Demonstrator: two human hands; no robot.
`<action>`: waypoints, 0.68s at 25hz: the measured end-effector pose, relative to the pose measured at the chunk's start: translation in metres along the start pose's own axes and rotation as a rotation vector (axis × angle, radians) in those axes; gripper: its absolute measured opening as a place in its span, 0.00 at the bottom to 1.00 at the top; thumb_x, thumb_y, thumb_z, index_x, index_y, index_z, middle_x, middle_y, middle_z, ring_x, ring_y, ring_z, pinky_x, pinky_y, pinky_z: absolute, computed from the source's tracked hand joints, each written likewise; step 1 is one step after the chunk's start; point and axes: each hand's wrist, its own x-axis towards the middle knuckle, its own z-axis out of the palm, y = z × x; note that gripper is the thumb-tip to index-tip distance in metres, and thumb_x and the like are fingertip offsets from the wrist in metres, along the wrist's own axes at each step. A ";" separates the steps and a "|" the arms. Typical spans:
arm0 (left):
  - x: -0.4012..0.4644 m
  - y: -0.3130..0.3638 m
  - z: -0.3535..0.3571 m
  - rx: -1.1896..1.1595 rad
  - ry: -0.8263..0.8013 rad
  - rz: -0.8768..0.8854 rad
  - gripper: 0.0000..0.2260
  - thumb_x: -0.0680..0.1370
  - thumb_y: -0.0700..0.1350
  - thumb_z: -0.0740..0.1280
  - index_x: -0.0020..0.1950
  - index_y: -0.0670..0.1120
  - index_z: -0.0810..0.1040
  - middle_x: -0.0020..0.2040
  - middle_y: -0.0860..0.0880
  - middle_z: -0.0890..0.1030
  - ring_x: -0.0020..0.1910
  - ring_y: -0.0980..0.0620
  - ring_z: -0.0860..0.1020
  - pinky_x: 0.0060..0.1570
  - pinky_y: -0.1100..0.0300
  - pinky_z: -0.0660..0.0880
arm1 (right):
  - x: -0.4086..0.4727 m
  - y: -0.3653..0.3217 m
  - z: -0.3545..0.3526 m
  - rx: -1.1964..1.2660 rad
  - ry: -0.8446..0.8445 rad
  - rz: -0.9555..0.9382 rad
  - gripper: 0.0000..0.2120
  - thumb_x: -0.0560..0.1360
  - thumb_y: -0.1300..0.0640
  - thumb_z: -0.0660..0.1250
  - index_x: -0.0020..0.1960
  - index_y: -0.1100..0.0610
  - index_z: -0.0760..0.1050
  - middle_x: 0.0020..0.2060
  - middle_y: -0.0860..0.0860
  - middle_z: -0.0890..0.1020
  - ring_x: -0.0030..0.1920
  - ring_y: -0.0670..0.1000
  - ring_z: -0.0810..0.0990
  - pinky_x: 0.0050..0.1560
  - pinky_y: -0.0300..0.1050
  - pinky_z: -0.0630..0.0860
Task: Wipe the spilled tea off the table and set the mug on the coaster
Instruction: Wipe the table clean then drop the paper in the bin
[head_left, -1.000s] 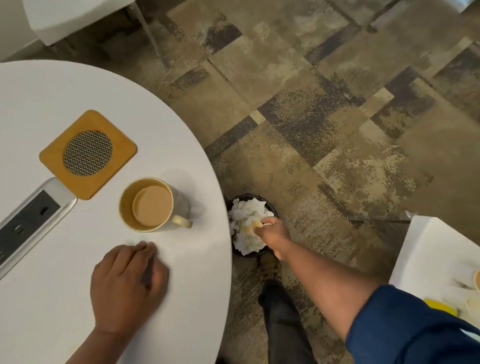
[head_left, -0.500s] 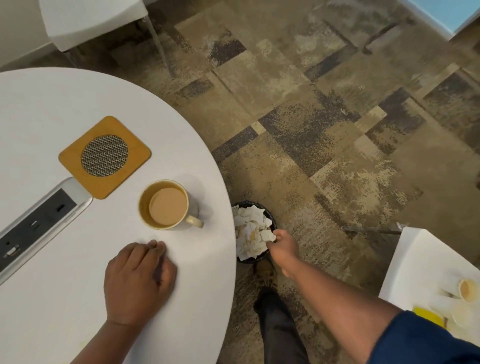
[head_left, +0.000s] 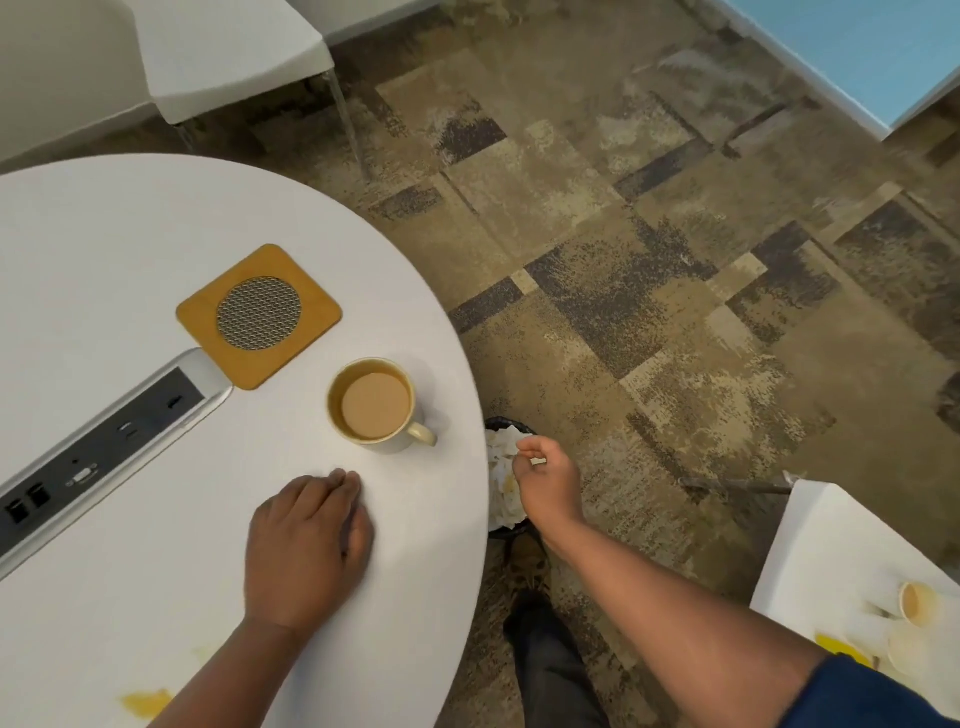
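While the mug (head_left: 375, 406) stands on the round white table (head_left: 130, 249) with milky tea inside and its handle pointing to about four o'clock, the coaster (head_left: 258, 315) lies bare at its ten o'clock, near but not touching. This coaster is a tan square with a round mesh centre, one corner just beside the end of a recessed power strip (head_left: 98, 449) that runs off toward eight o'clock. At the mug's seven o'clock the left hand (head_left: 306, 551) rests palm down on the tabletop, fingers straight and together, grasping nothing. Yellowish smears (head_left: 148, 702) mark the table near its lower edge, at seven o'clock from that hand. Off the table's rim, at the mug's four o'clock, the right hand (head_left: 545, 480) hangs over a dark bin (head_left: 506, 530) holding crumpled white paper (head_left: 501, 467); its fingers are loosely curled, and whether they pinch a scrap I cannot tell. Patterned carpet (head_left: 649, 312) spreads beyond, with a white chair (head_left: 223, 52) at twelve o'clock and a second white surface (head_left: 841, 545) bearing paper cups (head_left: 917, 603) at four o'clock.
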 end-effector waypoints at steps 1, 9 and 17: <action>0.001 0.000 -0.003 -0.002 -0.024 -0.002 0.16 0.75 0.47 0.67 0.57 0.41 0.86 0.52 0.45 0.86 0.51 0.40 0.84 0.46 0.48 0.78 | -0.007 -0.005 0.000 -0.014 -0.009 -0.059 0.12 0.77 0.60 0.66 0.45 0.43 0.75 0.46 0.47 0.82 0.44 0.49 0.81 0.40 0.43 0.76; -0.010 -0.015 -0.046 -0.231 -0.114 -0.101 0.15 0.74 0.39 0.67 0.59 0.44 0.85 0.61 0.48 0.85 0.55 0.43 0.84 0.52 0.52 0.80 | -0.069 -0.038 0.023 -0.563 -0.064 -0.791 0.12 0.72 0.53 0.61 0.52 0.52 0.80 0.50 0.47 0.79 0.51 0.51 0.74 0.51 0.45 0.71; -0.131 -0.107 -0.090 -0.240 0.107 -0.495 0.16 0.71 0.36 0.70 0.58 0.41 0.85 0.60 0.42 0.85 0.57 0.39 0.83 0.58 0.49 0.80 | -0.140 -0.087 0.157 -0.831 -0.434 -1.050 0.13 0.71 0.58 0.63 0.51 0.49 0.82 0.48 0.44 0.84 0.51 0.54 0.79 0.48 0.47 0.65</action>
